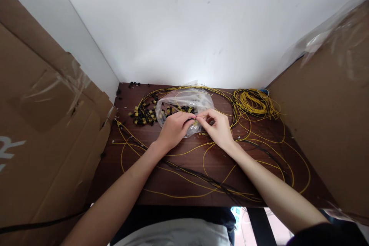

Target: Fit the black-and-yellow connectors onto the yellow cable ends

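Observation:
My left hand [176, 126] and my right hand [216, 125] meet fingertip to fingertip over the middle of the table. Both pinch a small dark piece [193, 118] between them; it is too small to name. Beneath them lies a clear plastic bag [184, 98] with small black and yellow parts inside. To the left of the bag, a heap of black and yellow connectors [144, 115] is joined to a bundle of yellow and black wires [173, 88] that arcs behind the bag. Loose yellow wires [184, 153] pass under my forearms.
A coil of yellow wire [253, 102] sits at the back right. Cardboard walls the left [52, 115] and right [325, 107] sides, and a white panel [187, 27] stands behind. Black wires [207, 178] run along the brown table's [173, 180] front. Small black bits [135, 83] lie at the back left.

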Motion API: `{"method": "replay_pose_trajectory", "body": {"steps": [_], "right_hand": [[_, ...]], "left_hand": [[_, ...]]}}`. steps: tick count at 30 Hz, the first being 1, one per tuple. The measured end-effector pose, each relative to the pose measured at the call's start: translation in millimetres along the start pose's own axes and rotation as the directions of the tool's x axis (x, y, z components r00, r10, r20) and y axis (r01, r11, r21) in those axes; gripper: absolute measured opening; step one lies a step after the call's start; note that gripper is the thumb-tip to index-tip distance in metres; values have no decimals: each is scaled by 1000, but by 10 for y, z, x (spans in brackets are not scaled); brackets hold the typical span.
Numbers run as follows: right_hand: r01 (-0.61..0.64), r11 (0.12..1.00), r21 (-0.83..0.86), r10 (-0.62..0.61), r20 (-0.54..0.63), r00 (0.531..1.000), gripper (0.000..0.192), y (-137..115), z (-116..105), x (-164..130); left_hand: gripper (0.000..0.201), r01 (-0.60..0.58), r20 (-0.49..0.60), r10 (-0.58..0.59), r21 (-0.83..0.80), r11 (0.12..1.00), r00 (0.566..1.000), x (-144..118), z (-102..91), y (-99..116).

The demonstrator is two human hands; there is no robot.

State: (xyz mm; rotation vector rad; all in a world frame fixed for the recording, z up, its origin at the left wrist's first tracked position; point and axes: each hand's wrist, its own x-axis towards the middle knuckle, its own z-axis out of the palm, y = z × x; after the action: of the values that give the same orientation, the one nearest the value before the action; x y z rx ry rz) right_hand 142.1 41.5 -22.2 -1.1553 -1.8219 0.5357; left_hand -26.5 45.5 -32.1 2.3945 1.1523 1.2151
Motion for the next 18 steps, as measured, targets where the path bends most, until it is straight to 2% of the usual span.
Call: {"method": "replay_pose_trajectory", "body": {"steps": [7,10,13,18], "right_hand": [[-95,995,1,94,-106,990,16,49,-4,19],[-121,992,20,122,-118,986,16,56,-8,28],[-91,996,1,91,-101,991,15,51,-18,29],[32,995,-95,-36,-36,999,12,56,-29,10]], "left_hand": [[15,6,-6,-6,3,1000,1000,2,-3,-8],[14,8,-3,-8,5,1000,1000,4,-12,-6],[14,11,2,-11,6,1000,1000,5,-18,-7],[14,12,-1,-11,18,1000,1000,1,-17,-13]]}}
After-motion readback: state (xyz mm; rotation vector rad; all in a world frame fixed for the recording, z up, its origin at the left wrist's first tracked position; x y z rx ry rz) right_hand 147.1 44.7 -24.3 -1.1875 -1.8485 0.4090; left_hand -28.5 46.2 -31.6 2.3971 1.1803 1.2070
